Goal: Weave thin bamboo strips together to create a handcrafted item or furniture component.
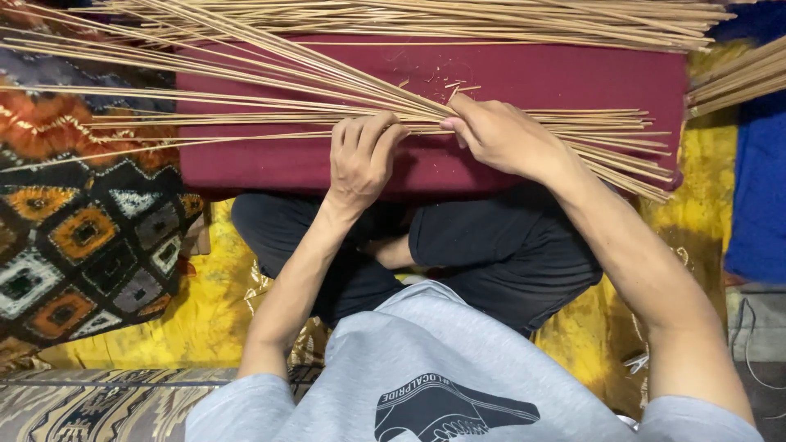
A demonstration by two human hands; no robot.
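Note:
A fan of long thin bamboo sticks (246,90) lies across a maroon cushion (565,78) in front of my crossed legs. My left hand (363,160) rests on the sticks with its fingers curled over several of them. My right hand (501,135) pinches the bunched sticks just to the right, thumb and fingers closed on them. The sticks spread out to the left and stick out past my right hand toward the cushion's right edge.
A second bundle of sticks (491,20) lies along the cushion's far edge, and more sticks (737,78) poke in at the right. A patterned cloth (82,237) lies at the left, yellow fabric (205,311) under me, blue cloth (761,188) at the right.

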